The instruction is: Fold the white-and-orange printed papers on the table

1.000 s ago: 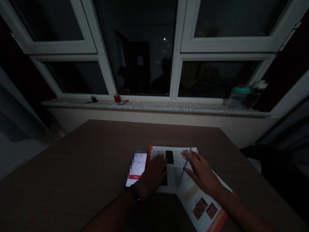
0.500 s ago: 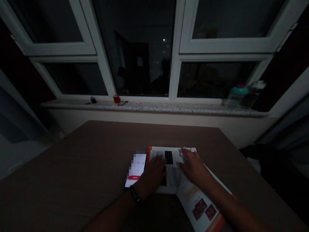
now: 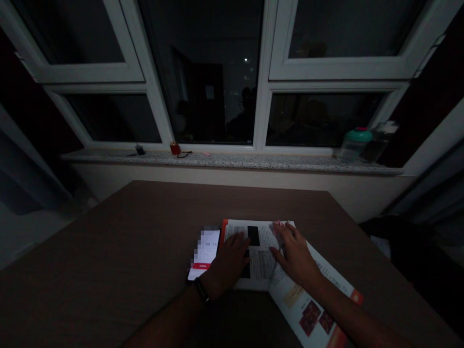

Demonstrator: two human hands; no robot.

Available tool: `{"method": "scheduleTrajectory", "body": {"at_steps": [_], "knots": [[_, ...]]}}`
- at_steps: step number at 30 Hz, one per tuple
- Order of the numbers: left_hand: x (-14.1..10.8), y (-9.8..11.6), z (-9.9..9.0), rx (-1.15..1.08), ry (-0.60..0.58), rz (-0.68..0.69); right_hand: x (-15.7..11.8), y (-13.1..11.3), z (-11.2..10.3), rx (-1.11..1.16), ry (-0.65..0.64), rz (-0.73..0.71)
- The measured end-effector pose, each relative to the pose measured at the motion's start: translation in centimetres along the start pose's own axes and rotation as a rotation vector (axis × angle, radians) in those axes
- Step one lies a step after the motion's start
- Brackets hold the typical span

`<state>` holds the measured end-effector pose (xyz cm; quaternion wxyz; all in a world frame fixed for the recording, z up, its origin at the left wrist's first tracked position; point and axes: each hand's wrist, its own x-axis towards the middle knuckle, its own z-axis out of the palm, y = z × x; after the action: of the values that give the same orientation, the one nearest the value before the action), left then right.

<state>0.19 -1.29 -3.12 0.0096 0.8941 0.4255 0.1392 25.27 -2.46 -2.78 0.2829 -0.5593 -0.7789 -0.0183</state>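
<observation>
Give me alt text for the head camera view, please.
Two bare hands lie on an open illustrated book, the left hand and right hand both on its pages. A lit phone showing 00:15 sits beside the book on a brown table, below a dark window.

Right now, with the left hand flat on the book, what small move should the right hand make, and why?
Probably smooth the page outward with the right hand: it rests near the fold of the open book, while the left hand pins the facing page.
</observation>
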Motion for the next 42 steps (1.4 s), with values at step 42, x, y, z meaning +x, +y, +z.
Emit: {"method": "scheduleTrajectory", "body": {"at_steps": [42], "knots": [[0.0, 0.2, -0.6, 0.006, -0.043, -0.008, -0.3, 1.8, -0.6, 0.152, 0.065, 0.019]]}}
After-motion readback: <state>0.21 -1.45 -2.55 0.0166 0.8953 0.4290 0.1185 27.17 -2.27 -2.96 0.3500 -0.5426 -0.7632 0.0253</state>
